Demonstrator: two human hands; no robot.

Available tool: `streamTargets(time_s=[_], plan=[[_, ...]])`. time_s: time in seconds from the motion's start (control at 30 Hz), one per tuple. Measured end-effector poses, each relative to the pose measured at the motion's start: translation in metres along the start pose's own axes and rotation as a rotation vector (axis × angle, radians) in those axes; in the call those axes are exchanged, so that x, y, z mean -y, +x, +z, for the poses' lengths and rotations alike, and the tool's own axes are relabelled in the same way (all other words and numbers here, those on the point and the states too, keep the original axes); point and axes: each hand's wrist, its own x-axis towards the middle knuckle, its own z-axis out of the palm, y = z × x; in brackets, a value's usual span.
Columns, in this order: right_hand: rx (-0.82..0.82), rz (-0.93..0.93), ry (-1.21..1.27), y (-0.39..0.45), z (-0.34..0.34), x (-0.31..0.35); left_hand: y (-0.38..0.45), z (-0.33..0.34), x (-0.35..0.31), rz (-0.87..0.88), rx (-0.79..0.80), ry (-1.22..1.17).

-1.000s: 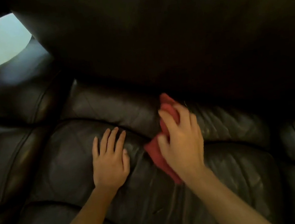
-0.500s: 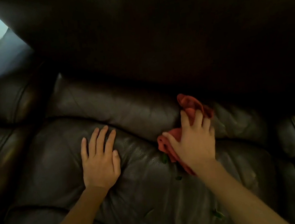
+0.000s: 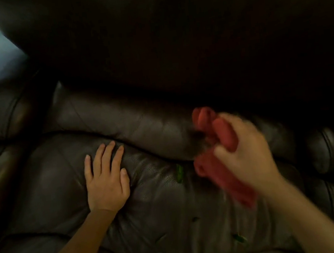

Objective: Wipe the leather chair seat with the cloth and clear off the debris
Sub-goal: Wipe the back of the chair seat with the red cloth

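The right hand (image 3: 247, 154), blurred, grips the bunched cloth (image 3: 219, 168) near the seat's (image 3: 161, 211) back edge. The left hand (image 3: 106, 184) lies spread flat on the seat. Best sweep forward, catching the green debris (image 3: 179, 173) beside the cloth.

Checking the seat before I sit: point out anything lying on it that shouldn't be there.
Small green bits lie on the leather seat: one between the left hand and the red cloth held by the right hand, another nearer the front. What they are is unclear.

Right hand (image 3: 247, 154) gripping red cloth (image 3: 226, 173), left hand (image 3: 105, 180) flat on seat (image 3: 161, 207)
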Motion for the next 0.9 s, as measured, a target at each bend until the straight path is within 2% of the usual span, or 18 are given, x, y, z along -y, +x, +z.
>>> streamTargets(time_s=[0.07,0.17,0.23,0.3,0.37,0.47,0.57,0.7,0.83,0.9], plan=[[-0.022,-0.093,-0.030,0.034,-0.002,-0.016,0.000,0.001,0.000,0.003,-0.001,0.005],[0.103,-0.078,-0.114,0.051,0.018,-0.036,-0.001,0.002,0.000,0.008,-0.019,0.010],[0.086,-0.079,-0.189,0.035,0.037,-0.041,-0.001,0.001,0.000,0.010,-0.033,0.008],[0.027,-0.112,-0.157,0.017,0.046,-0.038,0.000,0.000,-0.002,0.011,-0.045,0.008],[0.036,-0.177,-0.115,-0.002,0.049,-0.035,0.000,-0.002,-0.003,0.010,-0.045,0.007],[0.171,-0.286,-0.126,-0.037,0.051,-0.029,-0.001,-0.006,-0.004,0.006,-0.029,0.019],[0.283,-0.297,-0.109,-0.058,0.046,-0.020,-0.001,-0.013,-0.006,0.000,0.000,0.038],[0.385,-0.364,-0.031,-0.060,0.025,-0.007,0.000,-0.028,-0.011,0.000,0.055,0.052],[0.314,-0.348,0.105,-0.038,0.008,0.005,-0.001,-0.039,-0.018,-0.041,0.097,-0.007],[0.339,-0.357,0.081,-0.022,0.013,0.010,-0.005,-0.039,-0.026,-0.095,0.099,-0.043]])
